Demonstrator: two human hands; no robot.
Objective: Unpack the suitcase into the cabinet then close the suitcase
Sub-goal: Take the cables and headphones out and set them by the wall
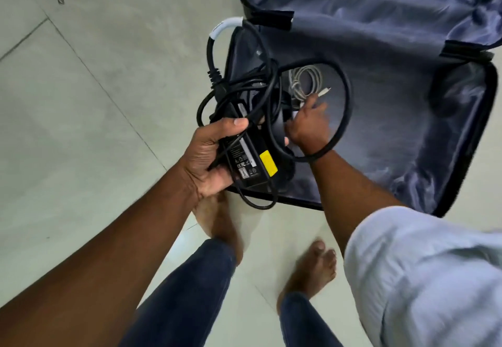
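Observation:
The suitcase (394,34) lies open on the floor, its blue-grey lining showing. My left hand (209,156) is shut on a black power adapter (251,161) with a yellow sticker; its black cable (271,74) hangs in loose loops, and one loop circles my right wrist. My right hand (308,125) reaches down into the near half of the suitcase. Its fingers touch a coiled grey-white cable (307,81) lying on the lining. The hand is blurred, so I cannot tell whether it grips the coil. No cabinet is in view.
Pale grey floor tiles (81,102) spread to the left. My bare feet (312,267) stand just in front of the suitcase's near edge. Black straps (271,19) join the two halves of the case.

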